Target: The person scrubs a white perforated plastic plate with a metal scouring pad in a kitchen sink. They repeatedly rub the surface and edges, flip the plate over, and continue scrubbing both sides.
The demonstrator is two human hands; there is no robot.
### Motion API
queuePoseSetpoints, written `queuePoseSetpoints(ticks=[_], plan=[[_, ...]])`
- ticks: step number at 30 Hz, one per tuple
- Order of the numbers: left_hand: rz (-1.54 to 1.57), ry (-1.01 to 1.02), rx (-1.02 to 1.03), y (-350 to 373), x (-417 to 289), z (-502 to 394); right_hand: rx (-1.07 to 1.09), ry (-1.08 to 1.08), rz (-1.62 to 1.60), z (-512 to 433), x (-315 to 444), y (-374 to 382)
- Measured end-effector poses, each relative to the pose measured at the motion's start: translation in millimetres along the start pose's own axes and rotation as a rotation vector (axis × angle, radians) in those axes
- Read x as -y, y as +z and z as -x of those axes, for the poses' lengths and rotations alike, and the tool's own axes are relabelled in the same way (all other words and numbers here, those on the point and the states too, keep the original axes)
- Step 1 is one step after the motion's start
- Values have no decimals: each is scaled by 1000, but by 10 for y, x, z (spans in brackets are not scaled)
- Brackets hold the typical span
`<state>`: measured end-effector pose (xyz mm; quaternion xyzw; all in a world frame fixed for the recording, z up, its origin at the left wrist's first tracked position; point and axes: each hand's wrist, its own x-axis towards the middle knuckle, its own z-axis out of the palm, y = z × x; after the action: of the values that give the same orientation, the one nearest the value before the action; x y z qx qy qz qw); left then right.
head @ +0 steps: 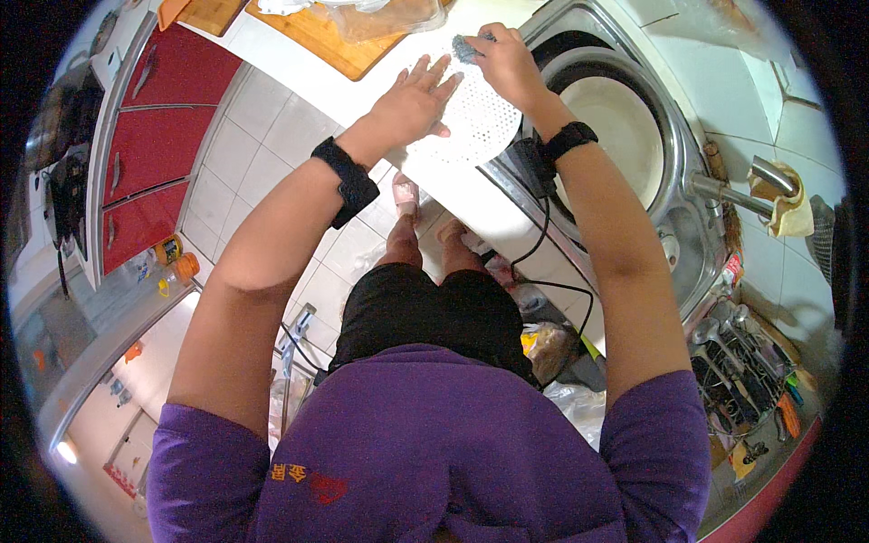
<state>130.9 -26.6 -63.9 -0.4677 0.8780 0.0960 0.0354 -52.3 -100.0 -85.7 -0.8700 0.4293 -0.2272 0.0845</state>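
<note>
A round white perforated plate [482,125], dotted with small holes, lies on the white counter [543,227] at the sink's left. My left hand [417,98] rests flat on it with the fingers spread. In my right hand [506,68] is a grey steel wool scourer [468,49], held at the plate's far edge. Glare washes out much of the plate's outline. Both wrists wear black bands, and a dark device with a cable hangs at the right wrist.
Right of the plate, a metal sink [686,271] holds a large round basin [611,136] under a faucet [733,193]. A wooden cutting board [353,58] bearing a clear plastic container [380,20] lies at the far left. Utensils [730,366] stand in a rack at right. Bags [550,349] lie below.
</note>
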Motion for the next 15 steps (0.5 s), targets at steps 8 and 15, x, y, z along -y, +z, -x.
queuePoseSetpoints(ticks=[8, 15], plan=[[93, -139, 100, 112, -95, 40, 96, 224, -156, 988, 604, -49], [72, -208, 111, 97, -188, 82, 14, 222, 72, 560, 285, 12]])
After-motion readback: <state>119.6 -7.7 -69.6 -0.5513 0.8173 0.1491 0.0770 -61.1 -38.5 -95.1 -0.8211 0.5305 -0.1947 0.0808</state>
